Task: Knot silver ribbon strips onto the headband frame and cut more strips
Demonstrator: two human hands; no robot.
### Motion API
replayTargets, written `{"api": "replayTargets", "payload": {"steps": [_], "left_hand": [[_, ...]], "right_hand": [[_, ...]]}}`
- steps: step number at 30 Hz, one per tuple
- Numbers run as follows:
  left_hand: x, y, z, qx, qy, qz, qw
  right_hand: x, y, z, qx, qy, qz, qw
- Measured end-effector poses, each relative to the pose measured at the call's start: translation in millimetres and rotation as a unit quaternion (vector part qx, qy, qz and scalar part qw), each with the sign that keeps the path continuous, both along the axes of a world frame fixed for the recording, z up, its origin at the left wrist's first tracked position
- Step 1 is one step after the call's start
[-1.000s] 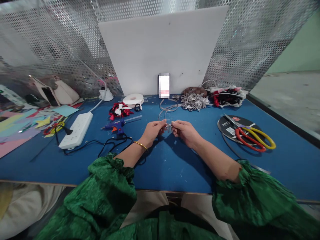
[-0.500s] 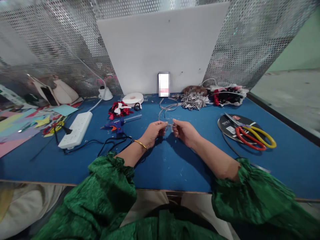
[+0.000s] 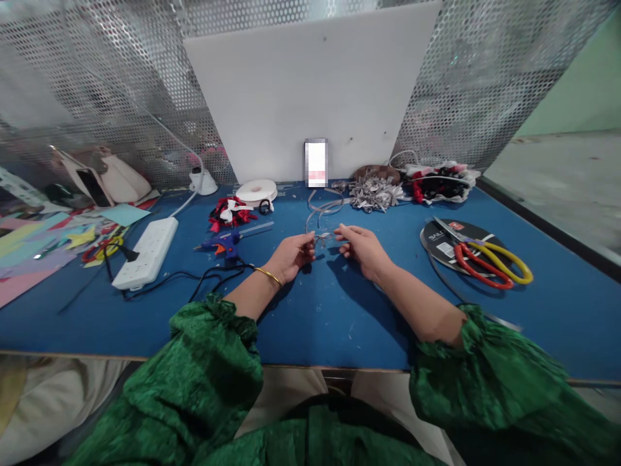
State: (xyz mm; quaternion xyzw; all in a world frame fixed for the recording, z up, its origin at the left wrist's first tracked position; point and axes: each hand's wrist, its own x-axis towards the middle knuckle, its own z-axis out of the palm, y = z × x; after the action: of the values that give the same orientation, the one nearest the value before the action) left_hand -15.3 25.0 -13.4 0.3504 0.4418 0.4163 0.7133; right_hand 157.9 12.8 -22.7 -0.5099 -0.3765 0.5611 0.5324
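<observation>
Between thumb and fingertips, my left hand (image 3: 295, 255) pinches a small grey ribbon bow (image 3: 323, 239), whose loops stick out to the right. Just beside the bow's right end is my right hand (image 3: 363, 249); its fingers are loosely curled and a little apart, with nothing plainly held in them. Beyond the hands, loose curled lengths of grey ribbon (image 3: 326, 208) lie on the blue table (image 3: 330, 310).
To the left are a blue glue gun (image 3: 220, 242), red and white bows (image 3: 230, 213), a white ribbon spool (image 3: 257, 191) and a power strip (image 3: 145, 254). Grey bows (image 3: 376, 193) are heaped behind. Scissors (image 3: 490, 262) rest on a black spool (image 3: 444, 241) at right. A phone (image 3: 316, 163) stands upright.
My right hand has let go of the bow and drawn slightly away to the right. My left hand, still pinching the bow, has shifted a little left.
</observation>
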Motion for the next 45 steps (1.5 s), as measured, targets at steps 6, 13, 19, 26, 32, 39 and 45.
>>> {"api": "replayTargets", "payload": {"steps": [6, 13, 19, 26, 32, 39, 45], "left_hand": [[1, 0, -2.1, 0.011, 0.007, -0.025, 1.0], [5, -5, -2.4, 0.044, 0.047, 0.028, 0.998], [9, -10, -6.8, 0.114, 0.097, -0.001, 0.989], [10, -9, -9.6, 0.134, 0.095, 0.014, 0.986], [11, -10, -9.2, 0.133, 0.11, 0.014, 0.985], [11, -9, -9.4, 0.145, 0.121, 0.017, 0.982], [11, -9, -7.9, 0.135, 0.099, 0.006, 0.986]], "right_hand": [[-3, -2, -1.2, 0.057, -0.046, 0.055, 0.996], [-2, -1, -3.3, 0.039, -0.011, 0.035, 0.999], [-6, -6, -0.9, 0.071, -0.039, 0.039, 0.996], [-11, -10, 1.7, 0.081, -0.068, 0.051, 0.993], [-10, -9, 1.1, 0.075, -0.061, 0.05, 0.994], [-11, -9, 1.2, 0.08, -0.058, 0.044, 0.994], [-4, -3, 1.2, 0.052, -0.001, -0.058, 0.997]]}}
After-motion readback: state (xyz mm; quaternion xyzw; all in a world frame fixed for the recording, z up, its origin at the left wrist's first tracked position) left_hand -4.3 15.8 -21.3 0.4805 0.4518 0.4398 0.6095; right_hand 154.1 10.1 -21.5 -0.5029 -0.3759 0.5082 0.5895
